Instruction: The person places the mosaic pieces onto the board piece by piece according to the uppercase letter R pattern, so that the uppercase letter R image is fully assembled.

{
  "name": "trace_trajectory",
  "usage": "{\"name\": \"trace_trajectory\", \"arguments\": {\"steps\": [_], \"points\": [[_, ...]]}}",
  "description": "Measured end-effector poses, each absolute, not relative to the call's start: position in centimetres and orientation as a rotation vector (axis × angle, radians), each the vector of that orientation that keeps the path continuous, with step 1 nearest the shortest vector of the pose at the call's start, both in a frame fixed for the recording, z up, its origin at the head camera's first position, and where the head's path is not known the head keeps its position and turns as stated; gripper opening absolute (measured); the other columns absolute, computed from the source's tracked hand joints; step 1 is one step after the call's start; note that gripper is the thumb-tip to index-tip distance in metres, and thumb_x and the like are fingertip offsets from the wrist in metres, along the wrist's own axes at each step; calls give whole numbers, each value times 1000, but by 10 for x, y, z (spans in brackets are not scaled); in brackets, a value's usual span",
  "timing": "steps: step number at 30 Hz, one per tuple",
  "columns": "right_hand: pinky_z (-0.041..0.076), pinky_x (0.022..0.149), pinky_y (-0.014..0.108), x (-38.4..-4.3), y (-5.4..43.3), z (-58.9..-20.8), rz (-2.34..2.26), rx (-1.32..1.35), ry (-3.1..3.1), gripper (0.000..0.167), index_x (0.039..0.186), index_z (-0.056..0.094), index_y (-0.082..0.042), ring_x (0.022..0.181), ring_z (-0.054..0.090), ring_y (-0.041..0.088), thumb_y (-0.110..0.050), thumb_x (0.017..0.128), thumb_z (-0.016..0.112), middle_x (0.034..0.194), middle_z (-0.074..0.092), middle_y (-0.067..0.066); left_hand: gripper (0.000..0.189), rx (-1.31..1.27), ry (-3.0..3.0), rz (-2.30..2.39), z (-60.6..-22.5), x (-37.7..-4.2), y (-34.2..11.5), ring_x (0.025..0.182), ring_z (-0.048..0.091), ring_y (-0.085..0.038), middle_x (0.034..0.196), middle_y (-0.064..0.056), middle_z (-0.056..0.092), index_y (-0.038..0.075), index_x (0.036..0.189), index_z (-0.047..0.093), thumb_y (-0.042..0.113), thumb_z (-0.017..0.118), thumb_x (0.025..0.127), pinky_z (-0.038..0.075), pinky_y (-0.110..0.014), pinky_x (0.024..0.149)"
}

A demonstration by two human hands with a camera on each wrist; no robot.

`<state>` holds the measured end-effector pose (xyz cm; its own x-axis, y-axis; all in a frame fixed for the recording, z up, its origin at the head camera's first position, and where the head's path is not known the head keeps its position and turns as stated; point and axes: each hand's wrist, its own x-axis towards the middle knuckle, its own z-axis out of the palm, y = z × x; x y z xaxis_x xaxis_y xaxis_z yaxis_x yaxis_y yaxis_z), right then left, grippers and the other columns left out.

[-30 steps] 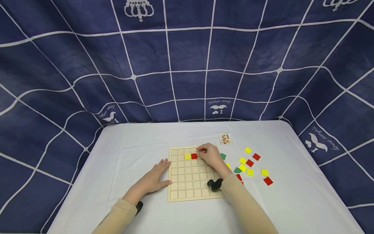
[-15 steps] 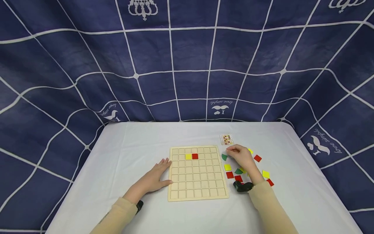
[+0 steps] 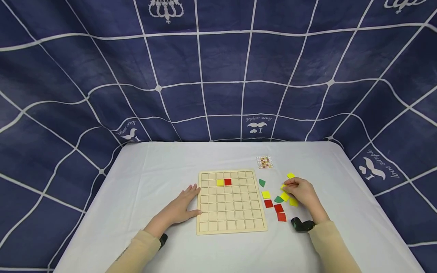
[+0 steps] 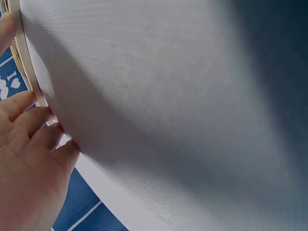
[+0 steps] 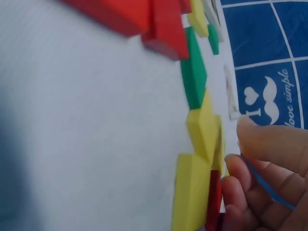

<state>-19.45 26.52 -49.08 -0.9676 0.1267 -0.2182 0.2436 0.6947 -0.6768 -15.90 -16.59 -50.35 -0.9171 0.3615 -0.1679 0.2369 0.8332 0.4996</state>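
A pale wooden grid board (image 3: 230,206) lies on the table, with one yellow tile (image 3: 220,182) and one red tile (image 3: 227,182) side by side in its second row from the back. My left hand (image 3: 182,206) rests at the board's left edge, fingers spread and touching it; the left wrist view shows the fingertips along that edge. My right hand (image 3: 304,191) is over the loose tiles right of the board, fingers bent and thumb apart from them. Nothing shows between them in the right wrist view, where a red tile (image 5: 214,199) and yellow tiles lie beside the fingertips.
A small printed pattern card (image 3: 264,162) lies behind the board's back right corner. Green quarter-round pieces (image 3: 261,182) and several square tiles, such as a red one (image 3: 281,217), are scattered right of the board. A blue curtain (image 3: 218,98) hangs behind the white table.
From the board's second row, my right hand has moved right to the loose tiles, passing the green piece. My left hand has stayed at the board's edge.
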Motion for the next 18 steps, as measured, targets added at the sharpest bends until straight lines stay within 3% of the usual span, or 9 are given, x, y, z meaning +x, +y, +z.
{"name": "trace_trajectory", "arguments": {"steps": [18], "points": [[45,62,24,-197,256,-490,-960,386,2734,38,114,63,3,77,51,22,-21,87,75,94,58,16,83,453,2774,694,-505,-159,-166,152,20,-29,161,-13,28,5,151,37,39,75,85,20,-47,125]]}}
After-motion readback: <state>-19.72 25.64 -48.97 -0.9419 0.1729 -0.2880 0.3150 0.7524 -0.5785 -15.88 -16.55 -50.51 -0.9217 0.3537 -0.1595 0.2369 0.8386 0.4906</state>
